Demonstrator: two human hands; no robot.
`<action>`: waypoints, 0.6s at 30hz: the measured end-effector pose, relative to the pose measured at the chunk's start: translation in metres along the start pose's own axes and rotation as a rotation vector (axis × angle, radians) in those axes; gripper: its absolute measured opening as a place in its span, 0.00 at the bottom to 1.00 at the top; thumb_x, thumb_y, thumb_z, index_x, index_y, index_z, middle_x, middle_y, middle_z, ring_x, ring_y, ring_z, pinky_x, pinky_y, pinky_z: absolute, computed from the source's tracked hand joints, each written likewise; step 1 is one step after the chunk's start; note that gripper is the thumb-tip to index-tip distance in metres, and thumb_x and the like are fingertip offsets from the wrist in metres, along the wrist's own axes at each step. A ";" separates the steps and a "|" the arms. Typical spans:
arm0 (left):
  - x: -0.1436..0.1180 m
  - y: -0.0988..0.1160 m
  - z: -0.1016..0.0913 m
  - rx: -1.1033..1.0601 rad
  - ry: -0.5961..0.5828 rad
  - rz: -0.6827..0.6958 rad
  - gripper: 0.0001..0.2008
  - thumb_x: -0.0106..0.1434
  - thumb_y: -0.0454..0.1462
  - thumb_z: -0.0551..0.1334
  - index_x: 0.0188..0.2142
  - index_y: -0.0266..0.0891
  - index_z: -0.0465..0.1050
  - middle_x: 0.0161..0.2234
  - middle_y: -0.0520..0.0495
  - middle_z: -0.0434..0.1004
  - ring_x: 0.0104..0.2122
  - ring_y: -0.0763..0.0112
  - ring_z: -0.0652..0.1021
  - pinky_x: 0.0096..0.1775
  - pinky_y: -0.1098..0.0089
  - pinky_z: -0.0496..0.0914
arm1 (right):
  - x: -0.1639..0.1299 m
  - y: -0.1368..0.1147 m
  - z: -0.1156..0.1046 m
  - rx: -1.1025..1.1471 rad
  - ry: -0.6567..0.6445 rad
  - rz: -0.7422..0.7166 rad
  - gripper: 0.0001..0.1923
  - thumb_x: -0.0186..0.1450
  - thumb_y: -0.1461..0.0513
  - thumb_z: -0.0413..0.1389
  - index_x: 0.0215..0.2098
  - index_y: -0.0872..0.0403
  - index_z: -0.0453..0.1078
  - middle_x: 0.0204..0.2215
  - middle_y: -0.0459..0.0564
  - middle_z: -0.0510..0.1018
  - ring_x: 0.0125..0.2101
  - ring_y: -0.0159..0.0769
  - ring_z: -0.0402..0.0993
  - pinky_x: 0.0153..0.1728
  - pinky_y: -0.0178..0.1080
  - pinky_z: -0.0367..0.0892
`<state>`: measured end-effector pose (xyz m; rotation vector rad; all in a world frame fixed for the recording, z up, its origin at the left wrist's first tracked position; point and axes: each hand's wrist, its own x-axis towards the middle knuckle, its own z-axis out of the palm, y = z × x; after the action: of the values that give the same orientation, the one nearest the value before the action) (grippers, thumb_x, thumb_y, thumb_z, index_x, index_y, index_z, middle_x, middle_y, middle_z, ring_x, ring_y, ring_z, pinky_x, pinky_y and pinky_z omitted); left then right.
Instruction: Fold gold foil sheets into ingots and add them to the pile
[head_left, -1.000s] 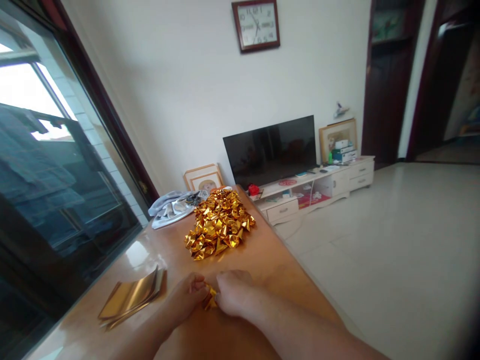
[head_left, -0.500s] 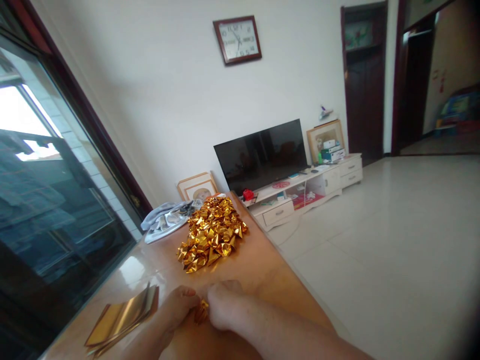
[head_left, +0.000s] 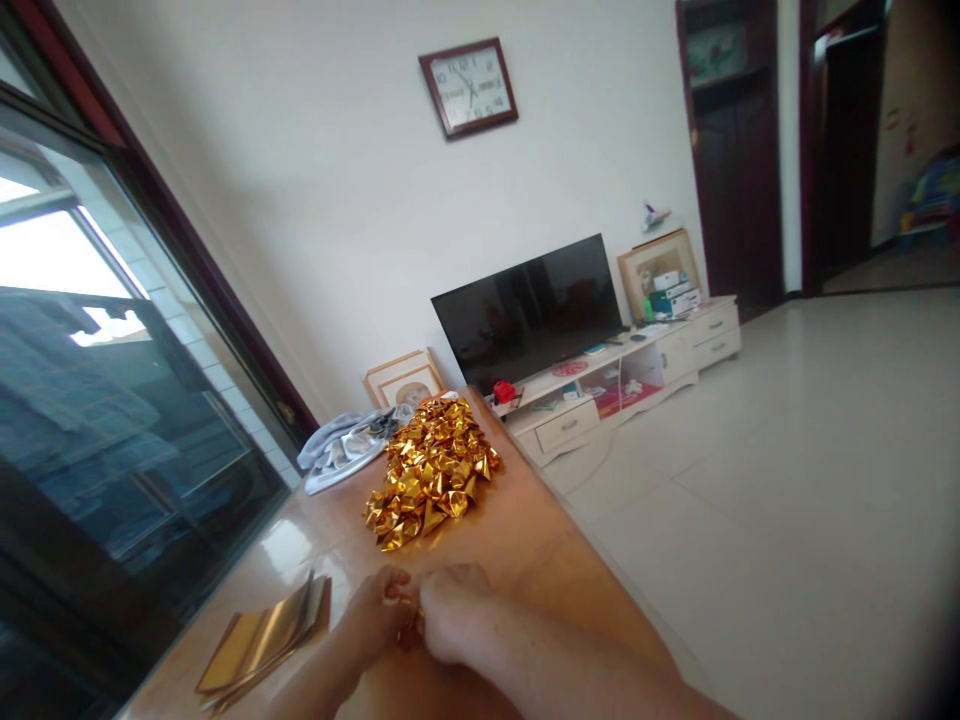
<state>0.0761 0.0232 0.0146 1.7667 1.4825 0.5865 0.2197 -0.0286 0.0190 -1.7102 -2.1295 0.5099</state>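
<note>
My left hand (head_left: 381,612) and my right hand (head_left: 454,610) meet over the near part of the wooden table (head_left: 555,570). Both are closed on one small piece of gold foil paper (head_left: 409,628), mostly hidden between the fingers. Left of my left hand lies a stack of flat gold foil sheets (head_left: 262,635), slightly curled at one end. Beyond my hands a heap of folded gold foil pieces (head_left: 435,465) covers the middle of the table.
Grey and white cloth (head_left: 345,450) lies behind the heap at the left. Past the table's far end stand a white TV cabinet (head_left: 559,430) and a television (head_left: 532,315). A glass door (head_left: 150,400) is on the left, tiled floor (head_left: 750,500) on the right.
The view has shifted slightly, so the table things sit a little further right. My fingers have closed in more around the foil, and less of it shows.
</note>
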 end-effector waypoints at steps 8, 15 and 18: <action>0.003 0.004 -0.019 0.095 -0.341 0.098 0.09 0.47 0.35 0.60 0.31 0.40 0.67 0.22 0.55 0.75 0.25 0.66 0.78 0.32 0.66 0.70 | 0.000 0.000 0.001 -0.024 -0.046 0.016 0.20 0.54 0.52 0.66 0.44 0.49 0.79 0.43 0.55 0.83 0.46 0.52 0.79 0.45 0.46 0.74; 0.015 0.011 -0.032 0.454 -0.285 0.211 0.07 0.50 0.38 0.63 0.30 0.37 0.72 0.32 0.51 0.75 0.33 0.67 0.74 0.33 0.70 0.64 | -0.006 -0.002 -0.008 0.041 -0.017 0.041 0.19 0.57 0.52 0.64 0.44 0.49 0.80 0.42 0.56 0.84 0.44 0.53 0.80 0.44 0.46 0.74; 0.020 0.012 -0.033 0.517 -0.313 0.246 0.09 0.51 0.41 0.65 0.29 0.37 0.72 0.32 0.50 0.74 0.32 0.68 0.72 0.33 0.70 0.63 | -0.007 -0.002 -0.010 0.031 -0.025 0.040 0.19 0.56 0.52 0.65 0.44 0.49 0.81 0.41 0.55 0.84 0.44 0.54 0.80 0.44 0.46 0.74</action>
<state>0.0641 0.0499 0.0422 2.3342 1.2748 0.0241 0.2241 -0.0355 0.0281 -1.7412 -2.0974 0.5761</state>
